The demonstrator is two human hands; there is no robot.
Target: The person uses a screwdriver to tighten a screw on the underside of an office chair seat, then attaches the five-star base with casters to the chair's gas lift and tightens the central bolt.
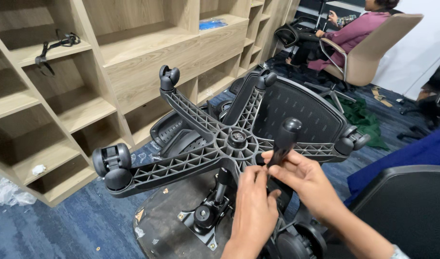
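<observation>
An office chair lies upside down on the blue carpet, its black five-armed base up in the air with the hub in the middle. The person's right hand pinches a black caster by its lower part, the rounded wheel end pointing upward, just above the near arm of the base. The left hand is curled close beside it, fingertips touching the same piece near its stem; I cannot tell whether it truly grips or only steadies.

To my eye, this goes best if the stem stays square to the socket at the arm's tip and the push runs straight along it, while the other hand braces the arm so the base does not rock on the gas cylinder. Three casters already sit on the other arms: one at the left, one at the top, one at the right.

The seat underside faces up, with its metal mechanism plate showing. Pale wooden shelving lines the wall, mostly bare. Farther back a person in a maroon top sits in a tan chair.
</observation>
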